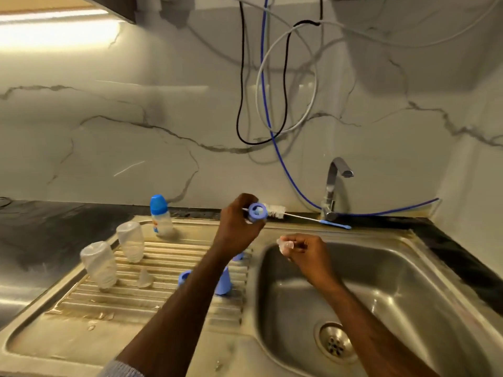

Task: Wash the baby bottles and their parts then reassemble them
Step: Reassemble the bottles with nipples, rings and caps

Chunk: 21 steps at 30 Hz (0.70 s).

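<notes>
Your left hand (239,221) grips a blue collar ring (257,212) above the drainboard (152,300), while your right hand (304,253) pinches a clear teat (285,244) just beside it, over the sink basin (408,295).

A steel tap (335,186) stood at the back of the sink, its spout turned toward the right. Behind it rose a pale marble wall (136,118) with grey veins. A black cable (241,91), a blue cable (265,91) and a grey cable (313,85) hung in loops down that wall. A dark surface (40,227) stretched away on the left.
</notes>
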Each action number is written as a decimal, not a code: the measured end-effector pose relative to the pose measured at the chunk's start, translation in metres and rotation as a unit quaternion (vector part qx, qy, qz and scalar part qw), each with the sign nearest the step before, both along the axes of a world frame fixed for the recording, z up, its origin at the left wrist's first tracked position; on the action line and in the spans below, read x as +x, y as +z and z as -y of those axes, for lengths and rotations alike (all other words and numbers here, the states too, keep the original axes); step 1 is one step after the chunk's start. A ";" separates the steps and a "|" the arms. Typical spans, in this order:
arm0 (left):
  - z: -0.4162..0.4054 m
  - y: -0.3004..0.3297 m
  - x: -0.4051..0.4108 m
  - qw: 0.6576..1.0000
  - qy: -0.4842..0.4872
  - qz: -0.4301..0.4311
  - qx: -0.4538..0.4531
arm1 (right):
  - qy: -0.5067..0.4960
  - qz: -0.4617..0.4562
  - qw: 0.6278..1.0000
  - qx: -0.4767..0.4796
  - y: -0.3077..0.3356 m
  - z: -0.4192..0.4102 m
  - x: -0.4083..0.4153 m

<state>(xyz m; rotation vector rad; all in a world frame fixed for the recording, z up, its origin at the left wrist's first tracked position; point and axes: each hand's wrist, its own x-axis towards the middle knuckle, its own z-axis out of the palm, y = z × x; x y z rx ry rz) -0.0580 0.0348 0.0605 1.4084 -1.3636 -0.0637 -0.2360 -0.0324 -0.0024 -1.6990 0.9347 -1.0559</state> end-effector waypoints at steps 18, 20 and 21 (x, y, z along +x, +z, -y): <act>0.028 -0.087 -0.071 0.990 -0.044 -0.116 0.072 | 0.028 0.018 0.998 0.050 -0.030 0.030 -0.019; 0.029 -0.090 -0.068 0.990 -0.041 -0.120 0.064 | 0.044 0.054 0.995 0.074 -0.032 0.030 -0.019; 0.029 -0.091 -0.067 0.990 -0.041 -0.123 0.064 | 0.052 0.074 0.992 0.090 -0.032 0.030 -0.019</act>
